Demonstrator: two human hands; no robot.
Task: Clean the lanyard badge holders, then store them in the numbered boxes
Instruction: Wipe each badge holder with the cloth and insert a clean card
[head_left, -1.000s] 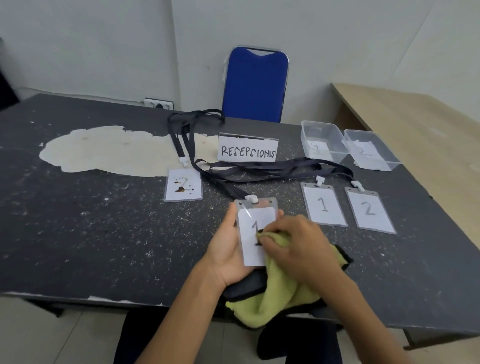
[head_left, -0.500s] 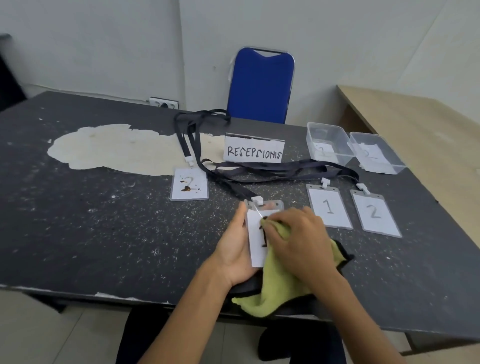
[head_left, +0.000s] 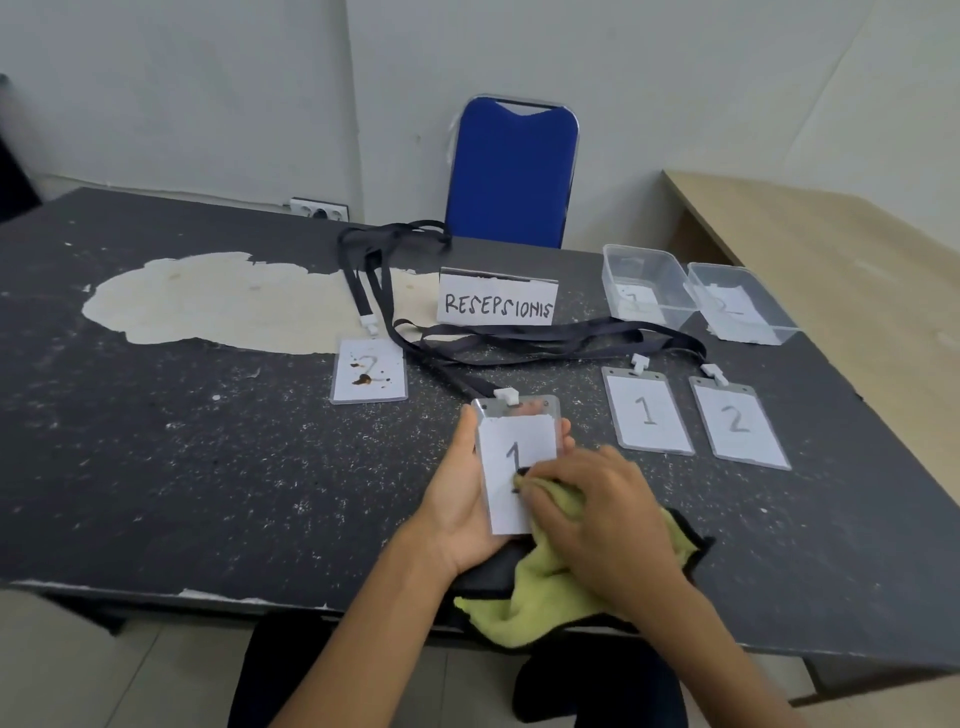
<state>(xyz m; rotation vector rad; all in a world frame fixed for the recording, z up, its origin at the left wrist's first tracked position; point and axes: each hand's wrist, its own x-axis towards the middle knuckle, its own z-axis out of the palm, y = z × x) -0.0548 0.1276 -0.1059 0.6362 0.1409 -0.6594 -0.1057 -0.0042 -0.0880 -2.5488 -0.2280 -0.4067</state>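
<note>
Black worktop, front edge: my left hand grips the clear plastic number-1 badge holder by its sides; right hand pinches a yellow-green cloth. Light, slippery, I'd judge.

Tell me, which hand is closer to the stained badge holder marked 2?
Left. The left hand, holding the badge holder marked 1, sits right of the stained badge holder; the right hand, wiping with the green cloth, is farther right.

White walls, blue chair, worn black table
</note>
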